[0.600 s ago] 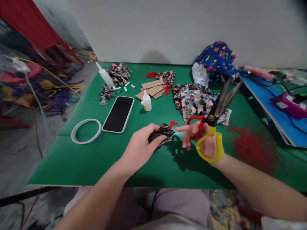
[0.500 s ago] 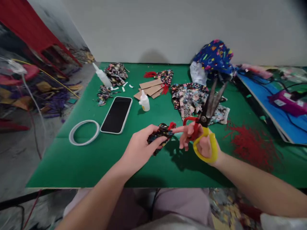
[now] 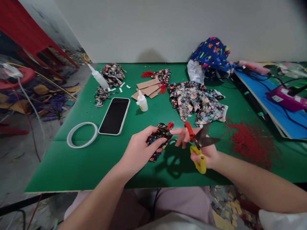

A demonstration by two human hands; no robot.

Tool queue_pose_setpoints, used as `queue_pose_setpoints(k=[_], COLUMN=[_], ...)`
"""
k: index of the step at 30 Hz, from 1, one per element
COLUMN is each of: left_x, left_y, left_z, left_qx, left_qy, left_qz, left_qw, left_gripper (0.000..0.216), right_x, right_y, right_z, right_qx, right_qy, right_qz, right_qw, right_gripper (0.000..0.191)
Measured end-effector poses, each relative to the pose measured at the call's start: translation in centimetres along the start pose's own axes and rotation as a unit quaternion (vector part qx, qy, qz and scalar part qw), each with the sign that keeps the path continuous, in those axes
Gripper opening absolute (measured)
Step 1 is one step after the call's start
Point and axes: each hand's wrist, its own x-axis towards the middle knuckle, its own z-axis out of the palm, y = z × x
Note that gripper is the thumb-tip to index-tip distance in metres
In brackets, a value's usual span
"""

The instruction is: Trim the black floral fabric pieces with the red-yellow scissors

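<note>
My left hand (image 3: pixel 139 150) pinches a small floral fabric piece (image 3: pixel 159 138) with a red tassel at its top, just above the green table (image 3: pixel 79 163). My right hand (image 3: pixel 199 147) grips large scissors (image 3: pixel 200 145) with one red and one yellow handle loop. Their blades are slightly apart and point right, away from the fabric piece. My right index finger stretches out and touches the tassel end of the fabric piece.
A phone (image 3: pixel 114 115) lies face up beside a white ring (image 3: pixel 82 134). A small glue bottle (image 3: pixel 142 102), cardboard pieces (image 3: pixel 147 88), floral cloth (image 3: pixel 198 102), red thread clippings (image 3: pixel 249 140) and a blue fabric heap (image 3: pixel 211 54) lie further back. A blue board (image 3: pixel 268 102) borders the right.
The scissors have swung down from pointing up and away to lying low, blades pointing right. My left hand has kept hold of the fabric piece in about the same place.
</note>
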Motion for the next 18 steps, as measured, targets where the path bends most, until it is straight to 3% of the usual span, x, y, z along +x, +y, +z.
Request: queue_pose_setpoints(k=[6, 11, 18], left_x=[-0.1, 0.1, 0.0], left_y=[-0.3, -0.3, 0.0], left_z=[0.3, 0.2, 0.1], left_qx=[-0.047, 0.031, 0.022], left_qy=[-0.025, 0.002, -0.007], left_qz=[-0.020, 0.015, 0.027], left_qw=[0.998, 0.999, 0.999], left_gripper=[0.024, 0.025, 0.023], right_x=[0.6, 1.3, 1.2], right_y=[-0.9, -1.6, -1.5], right_z=[0.0, 0.1, 0.1], right_qx=[-0.031, -0.095, -0.188], right_qy=[-0.027, -0.026, -0.030], right_qz=[-0.071, -0.139, -0.183], right_qw=[0.997, 0.985, 0.965], right_gripper=[0.044, 0.038, 0.039])
